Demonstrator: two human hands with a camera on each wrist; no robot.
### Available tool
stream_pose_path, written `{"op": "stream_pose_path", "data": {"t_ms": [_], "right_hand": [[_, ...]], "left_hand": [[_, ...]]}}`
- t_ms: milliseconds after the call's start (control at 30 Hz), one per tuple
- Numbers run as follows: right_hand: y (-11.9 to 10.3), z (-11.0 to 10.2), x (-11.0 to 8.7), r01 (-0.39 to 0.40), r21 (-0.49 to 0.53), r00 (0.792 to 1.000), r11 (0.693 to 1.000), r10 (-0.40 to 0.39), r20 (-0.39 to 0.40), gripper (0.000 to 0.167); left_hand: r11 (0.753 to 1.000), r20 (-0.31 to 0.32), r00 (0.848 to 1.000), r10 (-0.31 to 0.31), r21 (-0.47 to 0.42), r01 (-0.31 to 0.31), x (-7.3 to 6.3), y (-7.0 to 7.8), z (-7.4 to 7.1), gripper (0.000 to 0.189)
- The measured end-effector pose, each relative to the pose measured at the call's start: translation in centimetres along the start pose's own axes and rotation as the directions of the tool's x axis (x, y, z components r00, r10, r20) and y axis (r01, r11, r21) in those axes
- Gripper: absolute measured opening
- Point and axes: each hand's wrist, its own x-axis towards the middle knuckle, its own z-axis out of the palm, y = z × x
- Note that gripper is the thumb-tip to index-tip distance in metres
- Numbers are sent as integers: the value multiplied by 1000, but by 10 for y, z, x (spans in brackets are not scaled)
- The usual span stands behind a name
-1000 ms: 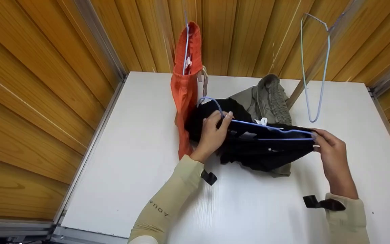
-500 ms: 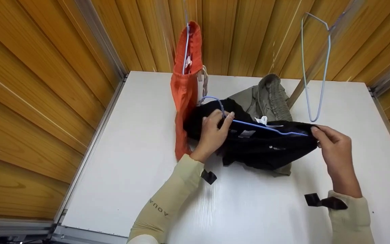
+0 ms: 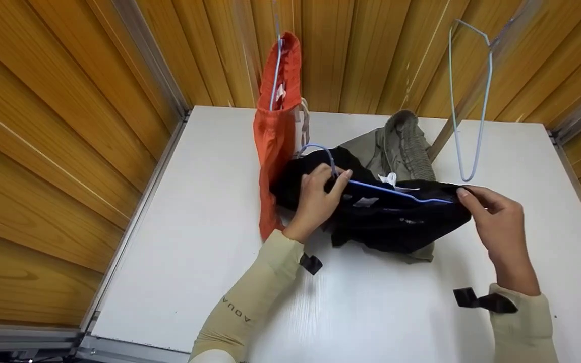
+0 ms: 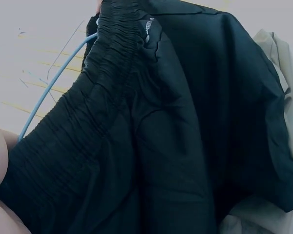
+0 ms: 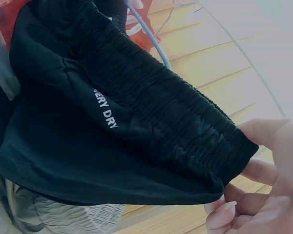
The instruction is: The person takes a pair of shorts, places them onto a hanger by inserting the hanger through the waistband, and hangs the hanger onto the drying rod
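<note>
A pair of black shorts (image 3: 386, 224) with an elastic waistband is held up above the table between both hands. Inside its waist sits a blue wire hanger (image 3: 386, 188), whose hook curves up at the left. My left hand (image 3: 318, 199) grips the hanger just below the hook, along with the waistband there. At the other end, my right hand (image 3: 497, 214) pinches the waistband corner (image 5: 234, 151) between thumb and fingers. The hanger's right end lies within the waist close to those fingers. White print shows on the shorts in the right wrist view.
Orange shorts (image 3: 275, 146) hang on a hanger at the left, touching the black shorts. Grey-green shorts (image 3: 406, 146) lie behind and beneath the black ones on the white table (image 3: 169, 242). A bare blue hanger (image 3: 482, 111) hangs at the back right. Wooden panels enclose the table.
My right hand has shifted slightly right and now pinches the waistband's edge. The hanger's right end, earlier exposed at the fingers, is now inside the waist. My left hand stays almost still.
</note>
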Motion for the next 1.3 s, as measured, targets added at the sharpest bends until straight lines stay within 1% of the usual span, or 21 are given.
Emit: {"op": "stream_pose_path", "data": {"t_ms": [200,500,667,833,1000,1167,1300], "right_hand": [[-6,-1,-3,25,-93,999,995,-22,27,34],[-28,5,-10,80,-73,994,994,-75,75,31],[-36,13,-10,112,-72,991,991,-105,88,30],[-35,22,-10,145,-125,986,981,-133,98,31],[-33,31,-10,185,-200,982,962,-172,78,28],[-31,37,-11,215,-220,976,952,-200,87,29],[-27,38,-13,244,-220,968,945,-222,121,31]], "left_hand": [[999,-3,1000,24,25,-24,-2,0,1,26],[996,49,998,36,80,-40,-6,4,2,26],[996,28,998,54,72,-56,-6,6,3,27],[996,10,997,76,44,-76,-6,8,2,28],[995,-6,995,97,26,-97,-6,9,2,28],[995,-13,995,95,15,-95,-6,10,2,26],[996,-13,996,87,2,-87,-6,11,2,26]]}}
